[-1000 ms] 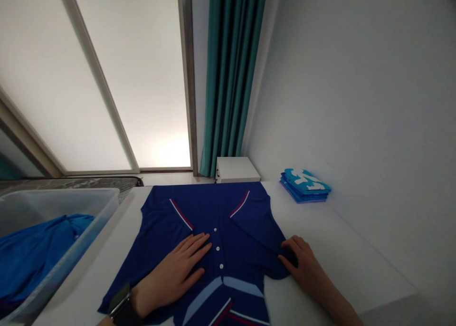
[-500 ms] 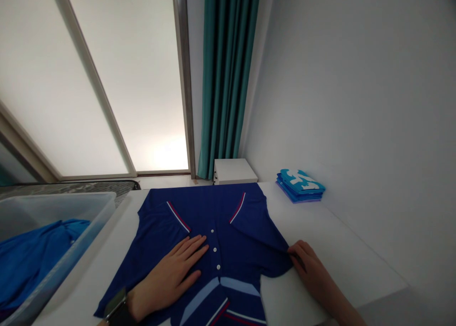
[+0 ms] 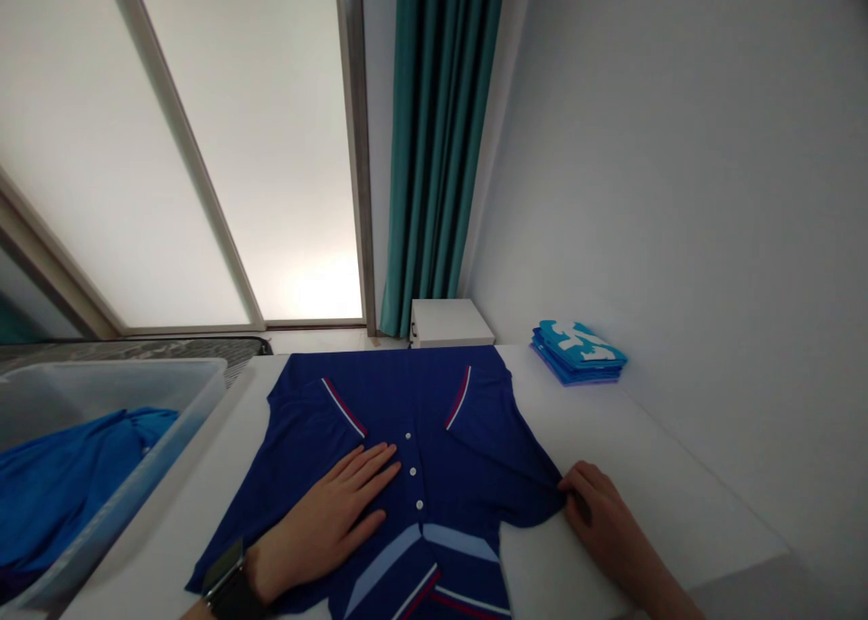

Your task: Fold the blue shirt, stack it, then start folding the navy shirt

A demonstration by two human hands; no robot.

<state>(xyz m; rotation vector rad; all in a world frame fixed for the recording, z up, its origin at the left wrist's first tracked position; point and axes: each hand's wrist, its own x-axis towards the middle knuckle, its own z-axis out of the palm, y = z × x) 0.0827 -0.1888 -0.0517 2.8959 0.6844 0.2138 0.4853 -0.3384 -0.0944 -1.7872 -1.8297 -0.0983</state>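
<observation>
Your navy polo shirt (image 3: 434, 403) lies flat on the white worktop (image 3: 644, 457). It is soft and light, so best hold is at the edge. Your left hand (image 3: 325, 525) presses flat, fingers released; your right hand (image 3: 600, 521) pinches the side edge.

Clear plastic bin (image 3: 203, 376) on the L side of the white table (image 3: 644, 448), blue clothes (image 3: 74, 475) heaped inside. Stack of folded blue tops w/ white print (image 3: 578, 353) on the table by the wall (image 3: 678, 150). Beyond the table, small white cabinet (image 3: 451, 324), teal curtain (image 3: 440, 132), and frosted glass door (image 3: 250, 150) L of the curtain.
</observation>
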